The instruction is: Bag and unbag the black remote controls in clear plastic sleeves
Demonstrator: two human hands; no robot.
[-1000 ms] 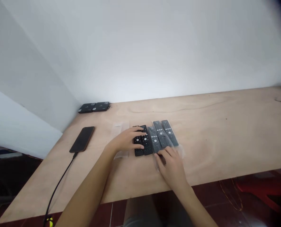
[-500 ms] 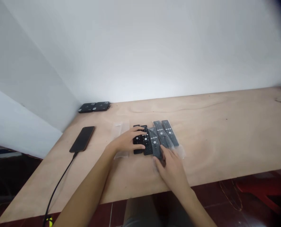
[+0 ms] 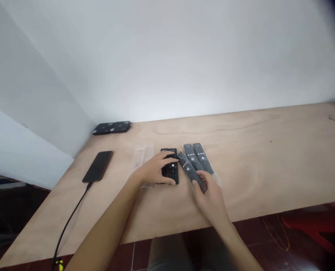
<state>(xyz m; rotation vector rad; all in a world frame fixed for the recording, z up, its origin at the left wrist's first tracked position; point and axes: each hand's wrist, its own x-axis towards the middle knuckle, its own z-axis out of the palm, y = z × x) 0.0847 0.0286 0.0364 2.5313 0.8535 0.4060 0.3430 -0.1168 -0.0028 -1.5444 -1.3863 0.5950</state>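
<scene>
My left hand (image 3: 153, 168) is spread over two bare black remote controls (image 3: 173, 170) lying side by side, fingers toward their far end and thumb at the near end. It partly hides the left one. In my right hand (image 3: 211, 194), thumb and fingers grip the near end of a remote control (image 3: 189, 169), which slants up to the left with its far end close to the bare pair. Beyond that hand, two more remote controls (image 3: 202, 157) lie in clear plastic sleeves.
Flat clear plastic sleeves (image 3: 139, 158) lie left of the remotes. A phone (image 3: 97, 166) with a black cable (image 3: 71, 218) rests at the left. Two black boxes (image 3: 120, 127) sit in the back corner by the wall. A red stool (image 3: 311, 227) stands below the table's front edge.
My right hand has swung the near end of its remote to the right, so it slants more. The two bare remotes under my left hand are closer together.
</scene>
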